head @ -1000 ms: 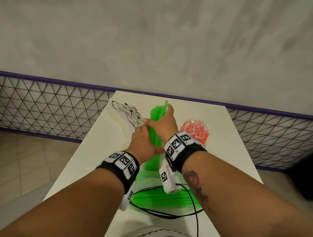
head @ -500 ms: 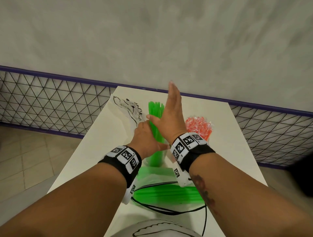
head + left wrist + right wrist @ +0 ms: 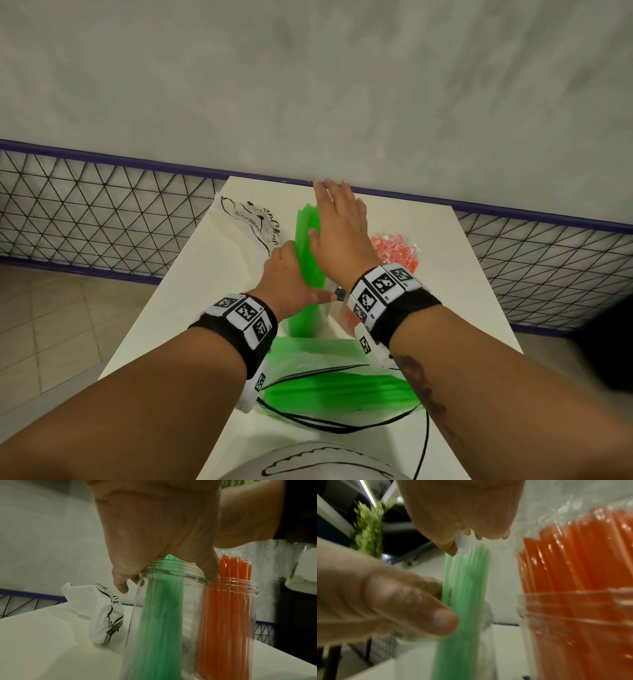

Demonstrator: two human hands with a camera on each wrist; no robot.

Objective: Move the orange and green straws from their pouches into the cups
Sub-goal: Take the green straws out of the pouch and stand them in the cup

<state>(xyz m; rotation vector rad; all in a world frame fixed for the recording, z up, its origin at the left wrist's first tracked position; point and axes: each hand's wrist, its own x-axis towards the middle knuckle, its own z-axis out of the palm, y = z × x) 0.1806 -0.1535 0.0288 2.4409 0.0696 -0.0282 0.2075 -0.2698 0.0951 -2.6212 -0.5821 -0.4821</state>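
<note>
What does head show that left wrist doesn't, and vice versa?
Head only: the green pouch lying flat near the table's front edge, both wristbands, and the right hand flat above the green straws. Left wrist only: the clear cups' ribbed rims, with the left hand gripping the green straws' cup. Both: orange straws, crumpled white bag.

The place looks like a plain indoor work or recording room, not a home kitchen. A bare grey plaster wall [image 3: 308, 75] fills the upper frame, a purple-framed wire mesh fence [image 3: 102, 219] crosses the middle, beige floor tiles [image 3: 44, 325] lie at lower left, and a simple white table [image 3: 191, 301] stands in the centre.
</note>
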